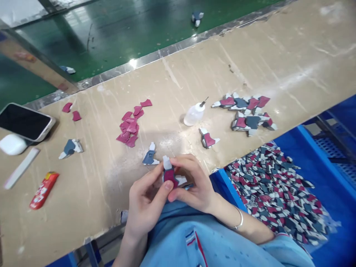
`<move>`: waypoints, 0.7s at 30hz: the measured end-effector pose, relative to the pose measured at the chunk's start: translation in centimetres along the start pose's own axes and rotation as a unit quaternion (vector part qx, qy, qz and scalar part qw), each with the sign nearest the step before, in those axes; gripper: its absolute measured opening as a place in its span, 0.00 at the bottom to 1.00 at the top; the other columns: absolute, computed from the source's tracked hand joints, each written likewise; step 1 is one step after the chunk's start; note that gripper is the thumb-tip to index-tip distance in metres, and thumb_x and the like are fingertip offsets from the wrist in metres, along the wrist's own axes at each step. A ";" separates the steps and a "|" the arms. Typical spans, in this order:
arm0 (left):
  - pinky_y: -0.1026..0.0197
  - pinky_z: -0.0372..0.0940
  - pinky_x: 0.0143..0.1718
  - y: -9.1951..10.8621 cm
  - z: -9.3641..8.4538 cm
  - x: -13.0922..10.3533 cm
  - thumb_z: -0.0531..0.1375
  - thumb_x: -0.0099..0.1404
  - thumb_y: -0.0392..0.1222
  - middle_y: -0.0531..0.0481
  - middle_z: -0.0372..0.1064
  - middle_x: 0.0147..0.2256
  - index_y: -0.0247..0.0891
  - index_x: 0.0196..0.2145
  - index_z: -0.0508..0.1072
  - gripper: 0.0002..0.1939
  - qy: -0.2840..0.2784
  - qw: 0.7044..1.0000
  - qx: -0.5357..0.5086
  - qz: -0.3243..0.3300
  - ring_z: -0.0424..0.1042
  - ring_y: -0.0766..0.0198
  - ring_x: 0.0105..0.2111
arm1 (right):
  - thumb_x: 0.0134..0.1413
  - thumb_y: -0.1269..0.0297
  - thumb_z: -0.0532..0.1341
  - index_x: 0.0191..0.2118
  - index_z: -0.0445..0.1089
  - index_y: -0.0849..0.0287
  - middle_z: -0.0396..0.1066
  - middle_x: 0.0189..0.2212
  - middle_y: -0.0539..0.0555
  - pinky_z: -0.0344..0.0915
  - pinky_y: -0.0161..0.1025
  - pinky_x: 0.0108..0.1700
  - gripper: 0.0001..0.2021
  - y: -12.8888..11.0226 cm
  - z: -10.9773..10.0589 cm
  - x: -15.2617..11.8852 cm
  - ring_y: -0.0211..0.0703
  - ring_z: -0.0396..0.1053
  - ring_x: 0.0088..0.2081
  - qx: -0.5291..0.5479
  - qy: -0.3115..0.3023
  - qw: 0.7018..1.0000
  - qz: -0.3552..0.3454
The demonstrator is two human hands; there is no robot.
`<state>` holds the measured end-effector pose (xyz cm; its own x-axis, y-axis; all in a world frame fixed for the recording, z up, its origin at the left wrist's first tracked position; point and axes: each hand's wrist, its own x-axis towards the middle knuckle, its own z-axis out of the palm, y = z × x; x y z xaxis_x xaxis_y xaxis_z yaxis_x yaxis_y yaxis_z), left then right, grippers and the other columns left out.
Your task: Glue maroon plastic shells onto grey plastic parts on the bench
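My left hand (148,202) and my right hand (197,183) are both closed on one small plastic part (169,177), white with a maroon panel on its face. It is held in front of my body at the table's near edge, and its white tip points away from me. My left thumb presses on the maroon panel; my right fingers pinch its other side. Just beyond my hands lies a blue-grey and white part (150,155). Loose maroon panels (129,128) lie in a heap further off. A maroon and white part (208,139) rests to the right.
A squeeze bottle (194,114) with a thin needle tip lies on the table (91,178). Several finished-looking parts (247,111) are grouped right. A blue bin (229,187) of parts stands below. At left are a phone (25,122), a white case (12,144) and a red wrapper (44,191).
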<state>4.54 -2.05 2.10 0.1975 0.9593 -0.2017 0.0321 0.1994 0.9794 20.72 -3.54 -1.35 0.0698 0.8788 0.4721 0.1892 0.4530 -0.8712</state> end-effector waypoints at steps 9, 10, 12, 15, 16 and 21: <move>0.58 0.78 0.49 -0.1 0.6 1.4 0.65 0.76 0.40 0.45 0.85 0.51 0.46 0.66 0.75 0.22 -0.130 0.901 0.316 0.267 0.85 0.55 0.47 | 0.75 0.61 0.62 0.64 0.78 0.49 0.80 0.37 0.53 0.78 0.43 0.39 0.17 -0.3 -7.4 0.3 0.47 0.79 0.37 -0.190 0.008 0.978 0.082; 0.57 0.77 0.52 -0.2 0.2 1.7 0.64 0.76 0.40 0.45 0.84 0.52 0.45 0.65 0.75 0.21 -0.101 0.890 0.344 0.283 0.84 0.54 0.48 | 0.76 0.61 0.61 0.65 0.77 0.49 0.80 0.37 0.54 0.78 0.46 0.41 0.18 0.3 -8.3 0.3 0.49 0.78 0.38 -0.251 0.053 0.963 0.080; 0.53 0.73 0.56 -0.5 -0.9 2.3 0.64 0.76 0.38 0.46 0.83 0.51 0.46 0.62 0.76 0.19 -0.038 0.864 0.397 0.306 0.81 0.53 0.50 | 0.75 0.58 0.60 0.65 0.77 0.51 0.81 0.39 0.57 0.77 0.54 0.50 0.19 1.8 -9.9 0.3 0.55 0.79 0.43 -0.370 0.125 0.918 0.069; 0.50 0.70 0.57 -0.8 -3.0 3.3 0.64 0.76 0.39 0.46 0.81 0.51 0.47 0.61 0.77 0.18 -0.002 0.840 0.439 0.319 0.79 0.50 0.51 | 0.73 0.51 0.62 0.68 0.73 0.50 0.80 0.54 0.62 0.66 0.71 0.67 0.24 3.7 -11.5 0.8 0.70 0.72 0.64 -0.475 0.145 0.866 0.060; 0.49 0.70 0.56 -0.8 -3.7 3.5 0.64 0.76 0.40 0.46 0.81 0.51 0.48 0.61 0.77 0.17 0.003 0.839 0.443 0.316 0.79 0.49 0.50 | 0.72 0.48 0.63 0.69 0.71 0.49 0.77 0.60 0.62 0.61 0.74 0.70 0.26 4.2 -11.8 1.1 0.73 0.67 0.69 -0.490 0.136 0.859 0.059; 0.47 0.69 0.59 -1.4 -6.9 3.6 0.65 0.76 0.42 0.43 0.80 0.55 0.48 0.63 0.76 0.19 -0.027 0.826 0.477 0.300 0.80 0.47 0.53 | 0.63 0.39 0.69 0.67 0.71 0.49 0.71 0.71 0.61 0.54 0.78 0.76 0.33 5.6 -11.4 3.2 0.76 0.59 0.76 -0.512 0.017 0.858 0.046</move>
<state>-1.58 2.48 0.00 0.5003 0.8132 0.2975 0.6655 -0.5809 0.4686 33.14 0.06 -3.17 0.1558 0.8913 0.4258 0.9410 -0.0028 -0.3385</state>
